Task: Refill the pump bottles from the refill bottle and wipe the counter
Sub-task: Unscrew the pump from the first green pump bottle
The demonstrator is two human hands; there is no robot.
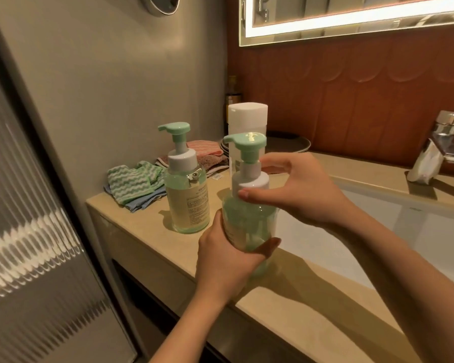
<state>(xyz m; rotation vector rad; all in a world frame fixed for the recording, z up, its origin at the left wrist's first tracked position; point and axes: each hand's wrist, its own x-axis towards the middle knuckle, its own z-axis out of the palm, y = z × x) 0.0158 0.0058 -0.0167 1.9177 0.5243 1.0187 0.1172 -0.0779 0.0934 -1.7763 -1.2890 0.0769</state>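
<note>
Your left hand [226, 260] wraps the body of the near pump bottle [249, 221] and your right hand [299, 189] pinches its white collar [252, 179]. The bottle is upright over the narrow counter [147, 231] strip beside the sink [378, 226]. The second pump bottle [188, 195] stands just left, the refill bottle [247, 119] is behind, and the cloths [134, 184] fill the back-left corner.

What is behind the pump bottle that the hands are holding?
A clear refill bottle with a white cap stands behind the held pump bottle; beyond it, part of a grey plate. The refill bottle's lower body is covered by that bottle and the right hand.
</note>
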